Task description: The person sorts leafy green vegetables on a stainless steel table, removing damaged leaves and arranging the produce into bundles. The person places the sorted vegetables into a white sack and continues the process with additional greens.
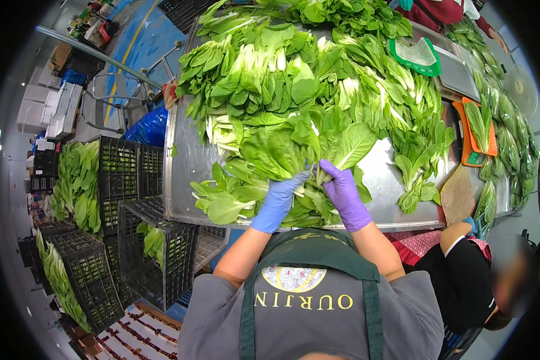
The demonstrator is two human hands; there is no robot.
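Observation:
My left hand (282,198), in a blue glove, grips a leafy green vegetable (272,155) by its stem end; the leaves are slightly blurred. Close beside it my right hand (345,194), in a purple glove, pinches the base of another leafy green (352,146) between thumb and fingers. Both hands are near the front edge of a metal table (378,166). Loose greens (229,207) lie under and to the left of my hands. Beyond them spreads a large heap of the same greens (261,76), pale stems showing among the leaves.
An orange scale (465,135) holds one green at the right. Near it are a metal tray (456,72), green-edged packaging (416,56) and bagged greens (508,135). Black crates (119,180) of greens stand left. Co-workers are at right (463,270) and top right (436,11).

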